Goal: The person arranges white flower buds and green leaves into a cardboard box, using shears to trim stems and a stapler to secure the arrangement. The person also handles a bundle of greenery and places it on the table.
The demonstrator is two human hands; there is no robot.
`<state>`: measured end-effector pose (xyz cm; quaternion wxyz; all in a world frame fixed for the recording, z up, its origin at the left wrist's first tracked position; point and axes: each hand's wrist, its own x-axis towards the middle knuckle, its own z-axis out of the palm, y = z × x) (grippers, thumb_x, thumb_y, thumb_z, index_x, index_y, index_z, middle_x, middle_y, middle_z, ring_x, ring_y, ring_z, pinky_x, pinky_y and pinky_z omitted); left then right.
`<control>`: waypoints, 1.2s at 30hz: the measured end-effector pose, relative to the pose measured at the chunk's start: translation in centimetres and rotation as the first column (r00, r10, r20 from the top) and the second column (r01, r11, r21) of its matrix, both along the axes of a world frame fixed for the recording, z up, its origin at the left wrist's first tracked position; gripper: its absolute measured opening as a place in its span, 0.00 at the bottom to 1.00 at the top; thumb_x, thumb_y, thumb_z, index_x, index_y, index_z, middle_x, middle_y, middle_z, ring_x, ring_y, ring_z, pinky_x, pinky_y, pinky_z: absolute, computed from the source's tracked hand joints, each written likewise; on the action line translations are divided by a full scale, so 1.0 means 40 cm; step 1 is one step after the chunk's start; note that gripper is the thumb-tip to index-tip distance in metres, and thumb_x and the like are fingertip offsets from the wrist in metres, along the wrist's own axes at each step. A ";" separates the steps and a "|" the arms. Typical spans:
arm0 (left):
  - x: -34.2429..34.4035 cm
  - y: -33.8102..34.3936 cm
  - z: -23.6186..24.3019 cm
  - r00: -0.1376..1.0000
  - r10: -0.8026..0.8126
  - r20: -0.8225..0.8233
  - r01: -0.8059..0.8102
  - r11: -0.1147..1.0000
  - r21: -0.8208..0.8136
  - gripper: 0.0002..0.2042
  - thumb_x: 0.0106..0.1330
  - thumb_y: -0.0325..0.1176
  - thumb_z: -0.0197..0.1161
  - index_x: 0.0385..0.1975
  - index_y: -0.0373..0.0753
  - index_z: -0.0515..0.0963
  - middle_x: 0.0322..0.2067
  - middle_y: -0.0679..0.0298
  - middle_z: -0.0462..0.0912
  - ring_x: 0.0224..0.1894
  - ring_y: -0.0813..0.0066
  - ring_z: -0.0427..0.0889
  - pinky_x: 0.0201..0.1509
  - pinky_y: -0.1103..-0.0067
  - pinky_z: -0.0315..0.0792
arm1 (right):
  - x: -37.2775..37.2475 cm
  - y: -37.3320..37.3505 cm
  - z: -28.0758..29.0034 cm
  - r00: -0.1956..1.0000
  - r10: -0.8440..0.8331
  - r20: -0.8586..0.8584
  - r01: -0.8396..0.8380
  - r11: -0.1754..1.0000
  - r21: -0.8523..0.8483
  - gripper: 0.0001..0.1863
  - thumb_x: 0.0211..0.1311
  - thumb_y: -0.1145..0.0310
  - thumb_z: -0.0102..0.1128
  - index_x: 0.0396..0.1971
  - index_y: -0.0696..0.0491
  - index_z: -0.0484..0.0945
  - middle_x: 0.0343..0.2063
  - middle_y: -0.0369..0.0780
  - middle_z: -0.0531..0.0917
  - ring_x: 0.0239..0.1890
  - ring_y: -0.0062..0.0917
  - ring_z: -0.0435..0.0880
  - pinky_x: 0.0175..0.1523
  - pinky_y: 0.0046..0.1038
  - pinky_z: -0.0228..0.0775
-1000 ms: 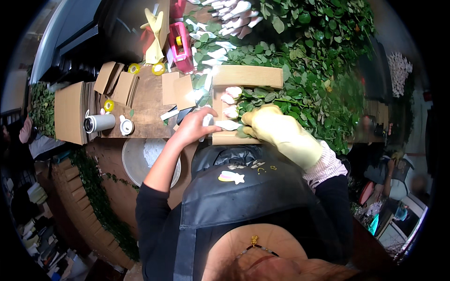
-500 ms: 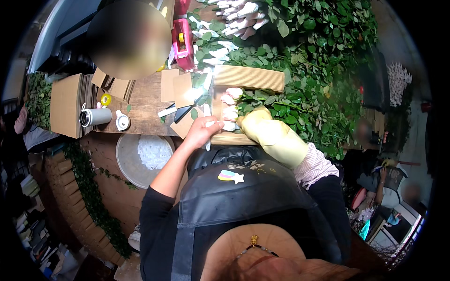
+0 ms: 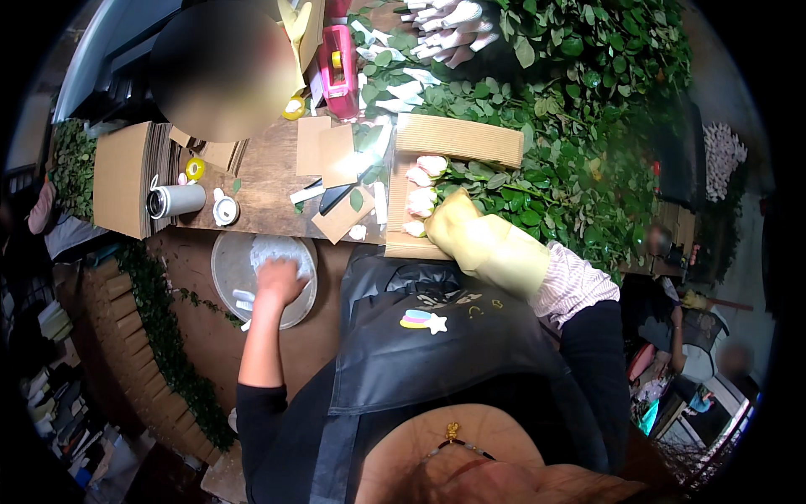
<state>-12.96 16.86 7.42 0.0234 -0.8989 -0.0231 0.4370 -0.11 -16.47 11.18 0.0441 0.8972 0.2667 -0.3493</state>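
My left hand [image 3: 277, 279] is down over a round pale tub [image 3: 220, 286] of white scraps [image 3: 281, 252], its fingertips hard to make out; loose white sleeves [image 3: 244, 298] show beside it. My right hand [image 3: 453, 227], in a yellow glove, is closed at the lowest of several pink roses [image 3: 424, 202], whose heads lie in a corrugated cardboard wrap [image 3: 457, 139] with leafy stems running right.
A thermos [image 3: 176, 200], lidded cup [image 3: 225, 210], stacked cardboard [image 3: 126, 181] and pink tape dispenser [image 3: 339, 71] sit on the wooden table [image 3: 264, 193]. Rose foliage [image 3: 588, 101] and white-wrapped buds [image 3: 449, 29] fill the back right. A co-worker's arm [image 3: 676, 332] shows far right.
My left hand has left the roses and moved down-left to the tub, taking white sleeve material away. The lowest rose head now shows pink. My gloved hand stays at the roses.
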 end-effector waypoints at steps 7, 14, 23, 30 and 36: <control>0.281 -0.346 -0.083 0.876 0.346 0.336 0.140 0.485 -0.863 0.53 0.47 0.52 0.83 0.65 0.32 0.53 0.62 0.45 0.58 0.74 0.44 0.51 0.76 0.60 0.53 | 0.028 0.034 0.053 0.585 -0.770 -0.257 0.797 0.603 0.006 0.14 0.72 0.68 0.51 0.51 0.50 0.83 0.48 0.38 0.88 0.53 0.27 0.85 0.59 0.30 0.75; 0.266 -0.337 -0.134 0.908 0.239 0.345 0.210 0.453 -0.867 0.46 0.49 0.51 0.82 0.61 0.38 0.58 0.66 0.35 0.50 0.75 0.33 0.43 0.77 0.52 0.48 | -0.024 -0.118 0.153 0.974 -0.164 0.154 0.089 0.910 0.405 0.10 0.67 0.59 0.59 0.38 0.50 0.82 0.34 0.43 0.87 0.36 0.41 0.87 0.45 0.43 0.77; 0.271 -0.339 -0.103 0.926 0.226 0.302 0.179 0.444 -0.878 0.46 0.51 0.48 0.81 0.64 0.41 0.58 0.67 0.34 0.48 0.76 0.32 0.38 0.78 0.52 0.45 | -0.027 -0.077 0.009 0.916 0.025 0.400 -0.168 0.930 0.326 0.03 0.57 0.65 0.62 0.30 0.46 0.82 0.22 0.36 0.83 0.26 0.33 0.86 0.33 0.40 0.76; 0.289 -0.351 -0.087 0.933 0.267 0.240 0.106 0.434 -0.895 0.42 0.49 0.49 0.82 0.61 0.45 0.64 0.65 0.38 0.55 0.76 0.34 0.43 0.77 0.55 0.49 | -0.015 -0.059 -0.036 0.888 0.130 0.440 -0.258 0.935 0.244 0.05 0.52 0.65 0.63 0.27 0.49 0.84 0.24 0.38 0.85 0.29 0.33 0.88 0.34 0.40 0.76; 0.272 -0.365 -0.100 0.848 0.437 0.300 0.105 0.417 -0.903 0.35 0.49 0.48 0.82 0.56 0.44 0.71 0.62 0.45 0.66 0.73 0.39 0.58 0.72 0.57 0.60 | -0.010 -0.082 0.074 0.971 0.053 0.234 -0.114 0.960 0.258 0.09 0.63 0.62 0.57 0.35 0.49 0.83 0.30 0.42 0.87 0.33 0.39 0.88 0.36 0.41 0.78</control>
